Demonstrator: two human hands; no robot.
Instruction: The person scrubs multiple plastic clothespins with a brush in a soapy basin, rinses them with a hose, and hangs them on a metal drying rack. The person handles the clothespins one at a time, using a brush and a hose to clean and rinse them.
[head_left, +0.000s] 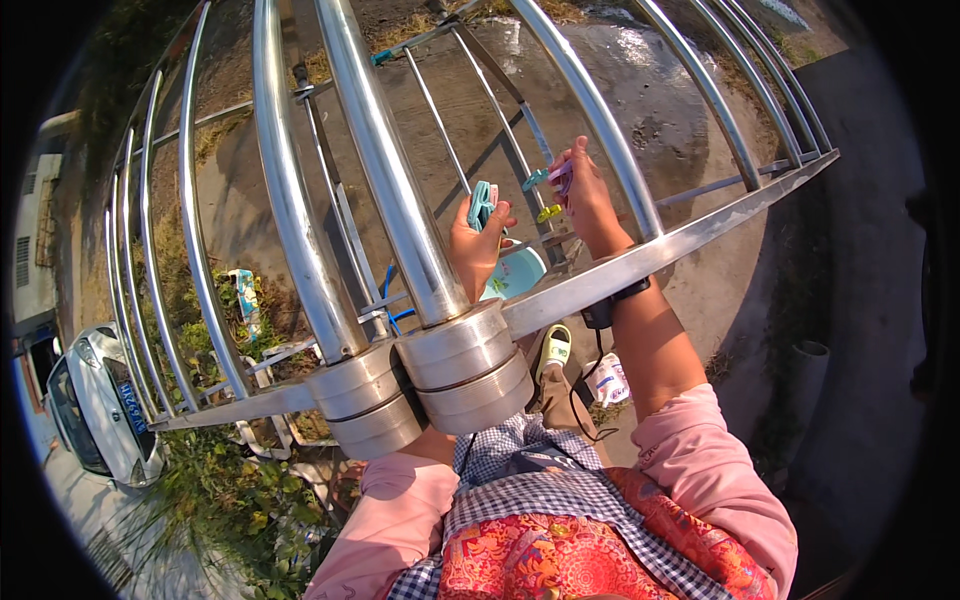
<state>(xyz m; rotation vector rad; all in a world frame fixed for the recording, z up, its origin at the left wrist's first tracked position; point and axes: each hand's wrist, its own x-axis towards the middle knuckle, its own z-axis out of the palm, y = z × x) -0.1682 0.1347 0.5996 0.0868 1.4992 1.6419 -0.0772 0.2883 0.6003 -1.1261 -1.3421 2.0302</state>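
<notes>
My left hand (480, 244) grips a teal clothespin (480, 206) together with a pink clothespin (493, 196). In my right hand (589, 195) is a purple-pink clothespin (561, 178), held between thumb and fingers. A second teal clothespin (535, 179) and a yellow clothespin (550, 214) sit just left of that hand, close to a thin metal bar; whether they are clipped to it or held, I cannot tell. Both forearms pass beneath a stainless steel railing (592, 281), so its rail and posts hide parts of them.
Thick steel posts (390, 157) with ringed cylindrical bases (465, 367) stand close before me. Below are a pale green basin (517, 270), a blue hose (388, 281), a yellow-green slipper (556, 349) and a printed white package (609, 381). Plants (255, 502) and a white car (105, 401) are left.
</notes>
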